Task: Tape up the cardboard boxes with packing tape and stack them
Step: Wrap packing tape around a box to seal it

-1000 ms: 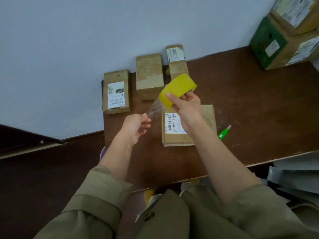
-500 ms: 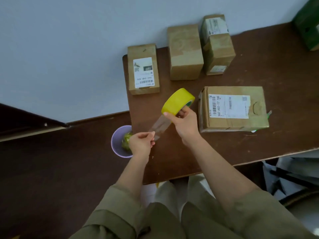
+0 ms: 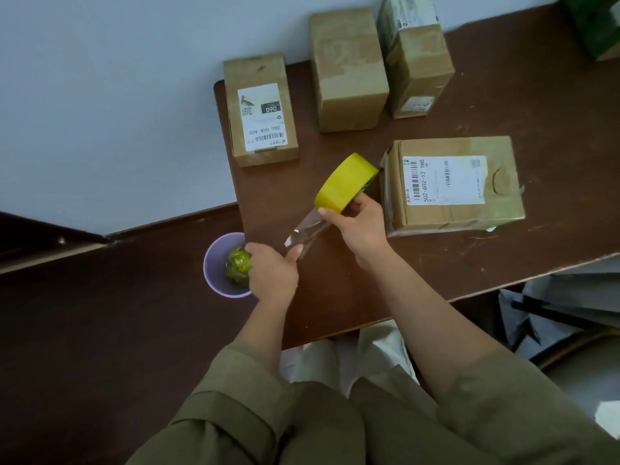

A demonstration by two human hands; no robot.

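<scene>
While the right hand grips the yellow roll of clear packing tape above the dark brown wooden surface, its fingers curl round the roll's near rim and the thumb lies along the yellow band. The roll is tilted, its open core facing up and to the right toward the large brown cardboard box with a white barcode label, which lies flat just beside the hand. A clear strip of pulled tape runs down and to the left from the roll, its long axis slanting toward the left hand, whose thumb and fingers pinch the strip's free end. Beyond that hand a lilac round bin holds a crumpled yellow-green wad. Three smaller brown cardboard boxes stand along the wall at the far edge. Compared with half a second ago, both hands sit in nearly the same pose, the strip about as long, the left hand slightly lower and closer to the bin.
</scene>
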